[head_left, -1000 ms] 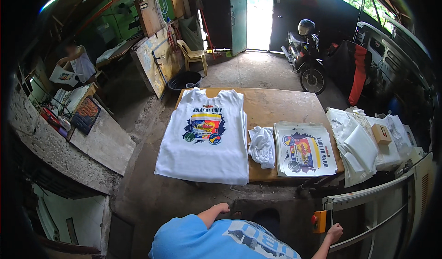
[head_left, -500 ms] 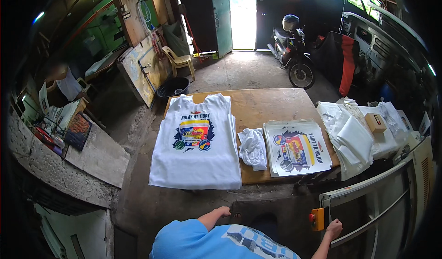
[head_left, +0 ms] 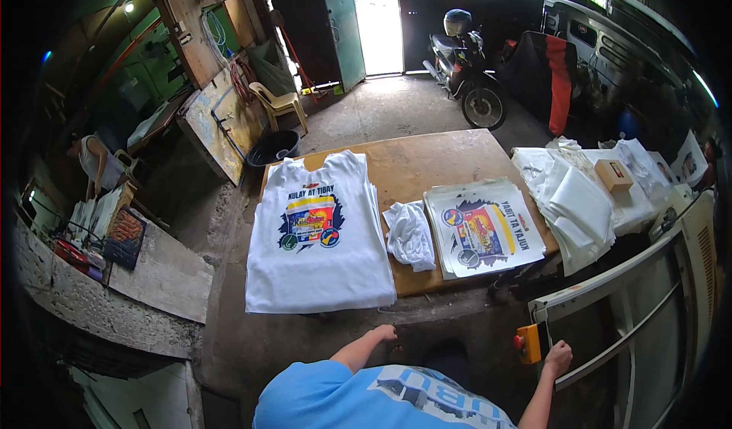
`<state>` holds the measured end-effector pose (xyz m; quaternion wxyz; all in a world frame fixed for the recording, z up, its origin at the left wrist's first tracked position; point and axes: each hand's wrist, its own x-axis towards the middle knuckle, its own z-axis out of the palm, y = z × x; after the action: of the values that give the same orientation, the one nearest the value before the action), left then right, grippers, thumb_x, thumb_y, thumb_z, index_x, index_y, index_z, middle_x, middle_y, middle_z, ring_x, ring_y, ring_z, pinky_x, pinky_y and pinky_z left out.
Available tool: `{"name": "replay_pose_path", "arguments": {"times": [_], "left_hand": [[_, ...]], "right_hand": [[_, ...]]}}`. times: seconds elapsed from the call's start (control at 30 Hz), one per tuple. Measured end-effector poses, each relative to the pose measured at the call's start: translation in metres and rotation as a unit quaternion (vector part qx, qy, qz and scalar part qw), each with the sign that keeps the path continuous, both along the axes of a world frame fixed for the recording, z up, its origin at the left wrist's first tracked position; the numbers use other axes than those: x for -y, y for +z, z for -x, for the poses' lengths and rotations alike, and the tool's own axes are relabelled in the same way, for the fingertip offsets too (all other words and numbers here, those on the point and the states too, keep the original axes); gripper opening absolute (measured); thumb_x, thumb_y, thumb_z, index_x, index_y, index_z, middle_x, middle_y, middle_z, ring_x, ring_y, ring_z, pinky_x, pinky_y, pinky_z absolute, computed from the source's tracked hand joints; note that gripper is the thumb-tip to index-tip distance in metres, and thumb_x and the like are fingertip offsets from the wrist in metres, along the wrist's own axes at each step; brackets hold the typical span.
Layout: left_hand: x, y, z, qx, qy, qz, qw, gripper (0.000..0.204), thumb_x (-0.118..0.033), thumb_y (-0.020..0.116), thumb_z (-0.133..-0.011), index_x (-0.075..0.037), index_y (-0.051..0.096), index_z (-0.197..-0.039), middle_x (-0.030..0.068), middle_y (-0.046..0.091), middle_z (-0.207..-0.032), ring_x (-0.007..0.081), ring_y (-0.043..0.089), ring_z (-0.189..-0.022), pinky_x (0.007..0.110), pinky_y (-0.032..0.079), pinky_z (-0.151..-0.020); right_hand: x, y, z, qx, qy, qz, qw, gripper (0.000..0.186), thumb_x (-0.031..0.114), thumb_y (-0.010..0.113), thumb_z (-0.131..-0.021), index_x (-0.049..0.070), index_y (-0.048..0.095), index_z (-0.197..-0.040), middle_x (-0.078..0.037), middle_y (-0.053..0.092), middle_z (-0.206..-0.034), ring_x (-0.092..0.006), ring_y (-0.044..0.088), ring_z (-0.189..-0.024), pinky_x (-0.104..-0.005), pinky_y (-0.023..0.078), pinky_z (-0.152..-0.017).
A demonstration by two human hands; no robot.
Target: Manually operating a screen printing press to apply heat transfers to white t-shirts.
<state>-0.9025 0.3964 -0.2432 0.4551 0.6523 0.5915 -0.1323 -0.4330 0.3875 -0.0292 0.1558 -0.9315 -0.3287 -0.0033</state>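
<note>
My left hand hangs in front of the table's near edge, fingers curled together, with nothing visible in it. The stack of white sleeveless shirts, its top one printed with a colourful bucket design, lies just beyond that hand. At the lower right, my right hand is closed on the pale metal frame of a machine. Beside this hand sits an orange control box with a red button. A crumpled white cloth and a pile of printed sheets with a mirrored design lie right of the shirts.
The wooden table stands ahead. To its right, white sheets and a small box cover another surface. Farther off are a motorcycle, a plastic chair and a black basin. Another person is at the left.
The view has shifted, so the table and background sit a little farther left and higher. My left hand is slightly nearer the shirts. My right hand stays at the machine frame.
</note>
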Motion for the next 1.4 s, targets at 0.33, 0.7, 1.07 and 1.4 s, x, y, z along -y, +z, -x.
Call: {"name": "replay_pose_path", "arguments": {"times": [0.33, 0.7, 1.07, 1.4], "left_hand": [[0.015, 0.010, 0.017, -0.002, 0.003, 0.032, 0.999, 0.031, -0.024, 0.051, -0.075, -0.002, 0.064, -0.092, 0.0183, 0.061, -0.095, 0.0305, 0.058, -0.091, 0.039, 0.045, -0.078], [0.000, 0.001, 0.024, -0.007, -0.026, 0.087, 0.996, 0.031, -0.026, 0.050, -0.077, -0.002, 0.064, -0.091, 0.0166, 0.063, -0.086, 0.0282, 0.061, -0.080, 0.038, 0.046, -0.071], [-0.042, 0.000, -0.006, 0.002, -0.104, 0.074, 0.992, 0.034, -0.026, 0.050, -0.077, 0.000, 0.062, -0.095, 0.0192, 0.061, -0.094, 0.0319, 0.059, -0.089, 0.039, 0.045, -0.077], [-0.060, -0.005, -0.033, -0.005, -0.199, 0.081, 0.977, 0.037, -0.030, 0.052, -0.078, 0.001, 0.061, -0.096, 0.0199, 0.059, -0.100, 0.0346, 0.056, -0.094, 0.040, 0.044, -0.080]], "right_hand": [[0.001, -0.006, -0.004, -0.001, -0.013, 0.002, 1.000, 0.038, 0.024, 0.036, -0.081, -0.002, 0.062, -0.073, -0.021, 0.062, -0.078, -0.0363, 0.060, -0.071, -0.0451, 0.048, -0.062], [0.000, -0.003, -0.001, 0.006, -0.023, -0.001, 1.000, 0.039, 0.023, 0.035, -0.081, -0.004, 0.061, -0.072, -0.023, 0.061, -0.077, -0.0366, 0.060, -0.071, -0.0451, 0.048, -0.062], [0.001, -0.005, -0.003, 0.010, -0.043, -0.017, 0.999, 0.036, 0.023, 0.038, -0.079, -0.003, 0.062, -0.072, -0.023, 0.061, -0.076, -0.0381, 0.059, -0.071, -0.0459, 0.048, -0.062], [0.000, 0.000, -0.002, 0.018, -0.051, -0.029, 0.998, 0.034, 0.022, 0.039, -0.079, 0.000, 0.063, -0.070, -0.022, 0.061, -0.074, -0.0367, 0.060, -0.068, -0.0441, 0.049, -0.060]]}}
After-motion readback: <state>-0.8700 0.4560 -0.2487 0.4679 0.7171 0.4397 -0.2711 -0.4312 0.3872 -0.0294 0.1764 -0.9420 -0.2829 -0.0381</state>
